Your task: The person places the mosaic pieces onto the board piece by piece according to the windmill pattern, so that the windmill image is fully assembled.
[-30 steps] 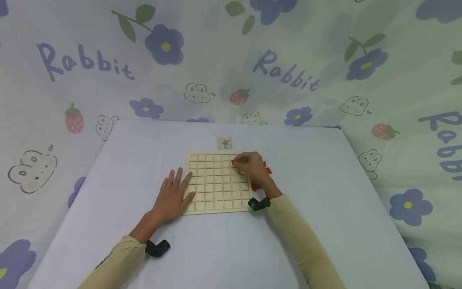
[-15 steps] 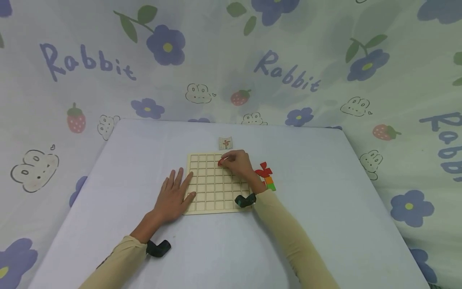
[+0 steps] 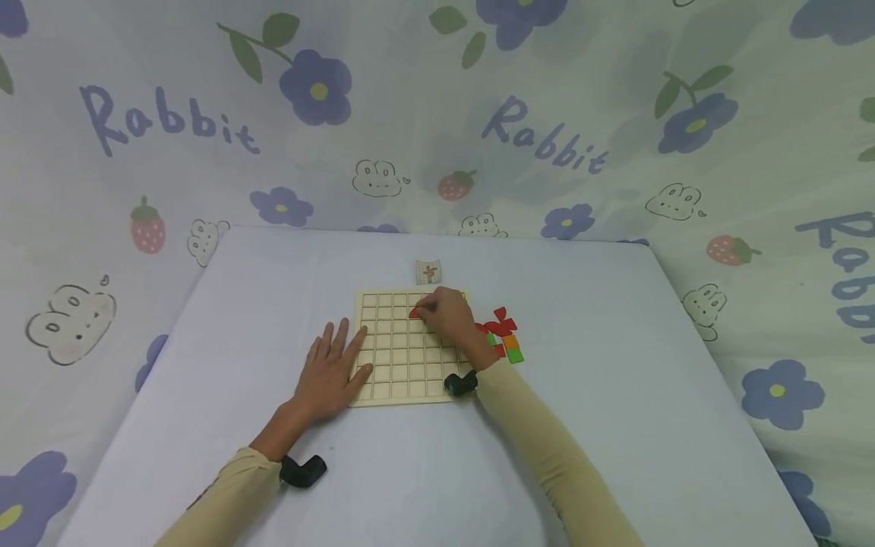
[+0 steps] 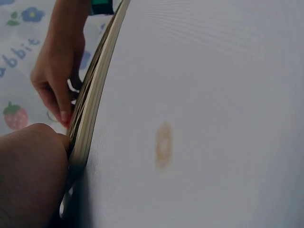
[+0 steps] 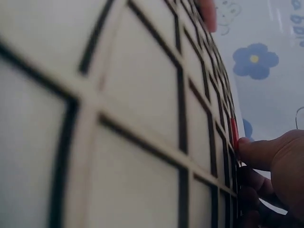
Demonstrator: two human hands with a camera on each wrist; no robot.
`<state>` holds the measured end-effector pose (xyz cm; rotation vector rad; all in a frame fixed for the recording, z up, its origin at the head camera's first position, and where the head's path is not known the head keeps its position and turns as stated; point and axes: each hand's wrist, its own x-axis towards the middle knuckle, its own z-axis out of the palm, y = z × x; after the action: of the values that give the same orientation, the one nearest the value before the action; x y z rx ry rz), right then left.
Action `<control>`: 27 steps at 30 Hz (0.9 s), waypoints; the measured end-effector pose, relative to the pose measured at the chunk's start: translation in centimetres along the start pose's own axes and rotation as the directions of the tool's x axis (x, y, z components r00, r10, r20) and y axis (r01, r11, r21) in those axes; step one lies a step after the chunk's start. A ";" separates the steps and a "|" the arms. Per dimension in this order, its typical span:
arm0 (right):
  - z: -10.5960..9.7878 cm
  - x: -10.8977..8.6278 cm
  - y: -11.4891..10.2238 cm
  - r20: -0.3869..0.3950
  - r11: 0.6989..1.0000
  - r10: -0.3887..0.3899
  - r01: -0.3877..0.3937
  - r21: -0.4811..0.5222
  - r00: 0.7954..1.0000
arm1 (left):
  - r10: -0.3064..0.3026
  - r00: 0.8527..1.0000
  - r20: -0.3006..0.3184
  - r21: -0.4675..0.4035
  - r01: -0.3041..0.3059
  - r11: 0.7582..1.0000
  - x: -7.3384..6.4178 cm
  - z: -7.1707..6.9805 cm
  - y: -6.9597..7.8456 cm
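Observation:
A square wooden grid board (image 3: 399,372) with rows of shallow cells lies on the white table. My right hand (image 3: 447,313) pinches a small red tile (image 3: 414,312) between thumb and fingertips, right at a cell in the upper middle of the board. In the right wrist view the red tile (image 5: 234,133) stands at the grid surface beside the thumb (image 5: 256,151). My left hand (image 3: 328,378) lies flat with spread fingers, its thumb and index finger over the board's left edge. The left wrist view shows the board's edge (image 4: 97,90) close to that hand.
Several red, orange and green tiles (image 3: 513,349) lie right of the board, partly behind the right wrist. A small pattern card (image 3: 428,272) with a red figure lies beyond the board's far edge. A patterned curtain (image 3: 410,114) hangs behind the table.
My right hand has moved left from the board's upper right to its upper middle with the red tile, then slightly down. More loose tiles show at the right. The left hand stays put.

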<state>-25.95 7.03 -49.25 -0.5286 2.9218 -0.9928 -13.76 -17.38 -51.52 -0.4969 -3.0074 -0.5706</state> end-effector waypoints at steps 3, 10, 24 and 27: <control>0.0 -0.1 0.0 0.009 0.997 -0.042 0.042 -0.058 0.999 | -0.001 1.000 -0.004 0.008 0.001 1.000 0.0 0.1 0.1; -0.3 -0.4 0.7 -0.021 0.994 -0.110 0.110 0.000 0.994 | -0.003 1.000 -0.005 0.018 0.003 1.000 0.0 0.0 0.2; -4.0 -3.4 3.7 -0.058 0.998 0.000 -0.003 -0.060 0.998 | -0.014 1.000 -0.001 0.014 0.014 1.000 0.0 0.1 0.2; -4.8 -3.9 4.6 -0.076 0.991 0.076 -0.083 -0.101 0.994 | -0.014 1.000 -0.001 0.012 0.014 1.000 0.0 0.1 0.2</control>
<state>-24.22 14.47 -48.54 -0.3831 3.0445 -0.8728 -13.74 -17.17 -51.60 -0.4752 -3.0137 -0.5535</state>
